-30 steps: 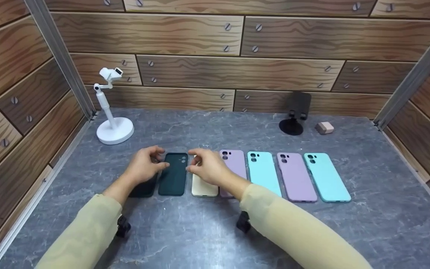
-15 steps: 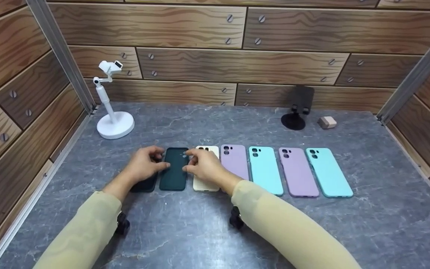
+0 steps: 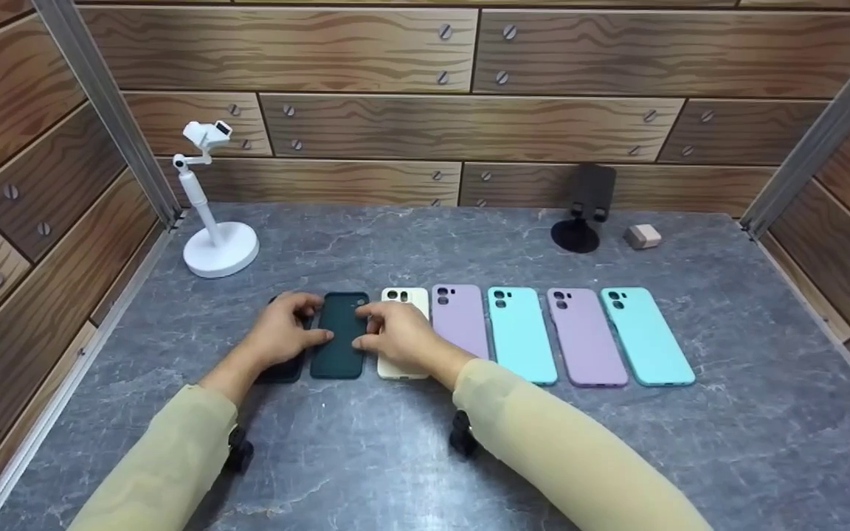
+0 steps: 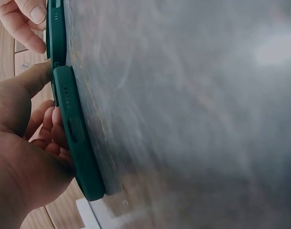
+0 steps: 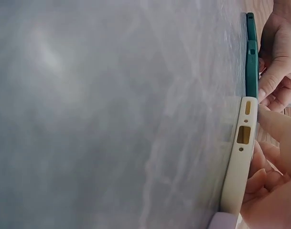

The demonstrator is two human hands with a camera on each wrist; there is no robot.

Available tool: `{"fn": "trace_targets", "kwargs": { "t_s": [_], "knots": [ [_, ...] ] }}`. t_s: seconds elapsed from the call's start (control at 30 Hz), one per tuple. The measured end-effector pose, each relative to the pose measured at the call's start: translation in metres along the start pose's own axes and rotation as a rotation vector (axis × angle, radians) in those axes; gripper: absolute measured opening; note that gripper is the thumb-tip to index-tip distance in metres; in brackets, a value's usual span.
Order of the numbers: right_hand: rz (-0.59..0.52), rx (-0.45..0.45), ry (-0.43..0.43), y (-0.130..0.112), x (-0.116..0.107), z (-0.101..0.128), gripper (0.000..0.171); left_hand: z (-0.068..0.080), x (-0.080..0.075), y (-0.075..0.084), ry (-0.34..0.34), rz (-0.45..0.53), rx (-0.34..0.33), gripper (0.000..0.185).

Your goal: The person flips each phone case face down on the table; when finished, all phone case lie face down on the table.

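Note:
A dark green phone case (image 3: 339, 346) lies flat, second from the left in a row of cases on the grey stone-look table (image 3: 410, 457). My left hand (image 3: 313, 321) holds its left edge with thumb and forefinger, the palm over a darker case (image 3: 282, 371) at the row's left end. My right hand (image 3: 367, 324) pinches its right edge, resting partly on a cream case (image 3: 404, 302). The left wrist view shows both dark cases (image 4: 76, 138) edge-on with my left hand (image 4: 45, 105) against them. In the right wrist view the cream case (image 5: 238, 152) lies under my right hand (image 5: 267, 138).
To the right the row continues with a lilac case (image 3: 460, 321), a turquoise case (image 3: 521, 335), another lilac case (image 3: 586, 338) and another turquoise case (image 3: 646, 335). A white stand (image 3: 218, 247), a black stand (image 3: 580, 221) and a small beige block (image 3: 643, 236) stand at the back. Wood-panel walls enclose the table.
My right hand has slid back toward me and left, uncovering the cream case's camera end. Both hands stay on the dark green case, which has hardly moved.

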State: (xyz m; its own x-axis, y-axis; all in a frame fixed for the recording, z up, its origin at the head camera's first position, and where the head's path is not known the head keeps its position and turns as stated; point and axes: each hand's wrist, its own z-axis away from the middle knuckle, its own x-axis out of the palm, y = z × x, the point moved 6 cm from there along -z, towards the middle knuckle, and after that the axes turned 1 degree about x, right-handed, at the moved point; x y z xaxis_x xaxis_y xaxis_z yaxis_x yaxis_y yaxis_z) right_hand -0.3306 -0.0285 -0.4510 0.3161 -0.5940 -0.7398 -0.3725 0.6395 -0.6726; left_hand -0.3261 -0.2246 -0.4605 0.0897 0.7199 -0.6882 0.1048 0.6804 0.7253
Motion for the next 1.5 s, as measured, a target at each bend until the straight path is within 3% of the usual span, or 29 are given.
{"fn": "trace_targets", "kwargs": {
  "t_s": [0.6, 1.13, 1.5],
  "knots": [
    [0.015, 0.023, 0.026, 0.004, 0.001, 0.0, 0.048, 0.0, -0.003, 0.003, 0.0, -0.008, 0.022, 0.048],
    [0.009, 0.006, 0.011, 0.003, 0.004, 0.0, 0.046, -0.003, -0.008, 0.01, -0.099, -0.019, -0.009, 0.052],
    [0.028, 0.005, 0.016, 0.002, 0.002, -0.001, 0.042, -0.004, -0.016, 0.023, -0.072, -0.018, 0.023, 0.053]
  ]
}}
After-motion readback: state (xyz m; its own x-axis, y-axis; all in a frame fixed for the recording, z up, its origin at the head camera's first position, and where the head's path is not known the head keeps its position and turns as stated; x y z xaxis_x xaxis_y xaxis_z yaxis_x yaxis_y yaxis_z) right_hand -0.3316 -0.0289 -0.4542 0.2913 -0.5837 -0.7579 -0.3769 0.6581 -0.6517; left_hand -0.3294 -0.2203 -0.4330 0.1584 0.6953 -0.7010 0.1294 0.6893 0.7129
